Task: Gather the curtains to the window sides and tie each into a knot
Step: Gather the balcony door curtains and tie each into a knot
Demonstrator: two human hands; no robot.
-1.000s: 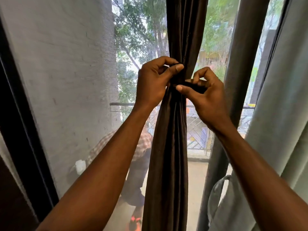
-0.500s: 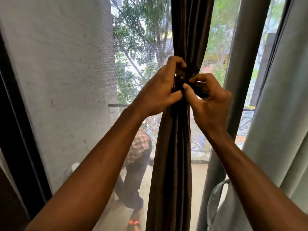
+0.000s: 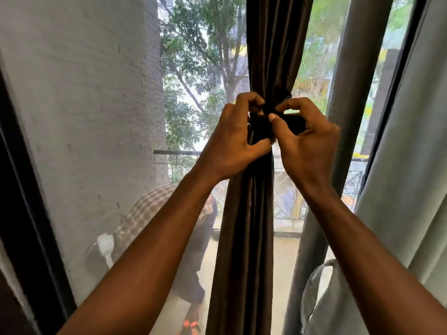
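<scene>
A dark brown curtain (image 3: 244, 226) hangs bunched into a narrow column in the middle of the window. A dark band (image 3: 294, 122) wraps around it at hand height. My left hand (image 3: 232, 139) grips the bunched curtain from the left, its fingers curled over the band. My right hand (image 3: 307, 141) pinches the band from the right, thumb tip on its front. Both hands touch at the wrap, which they partly hide. A pale grey-green curtain (image 3: 406, 189) hangs at the right side.
A mesh screen (image 3: 96, 117) covers the window, with a dark frame (image 3: 26, 189) at the left. Behind the glass, a person in a checked shirt (image 3: 150, 209) bends down on the balcony. A grey post (image 3: 348, 117) stands right of the brown curtain.
Both hands have closed in tighter around the band. My left thumb dropped below the wrap, and my right hand's fingers curled further over it. The curtain stays in place.
</scene>
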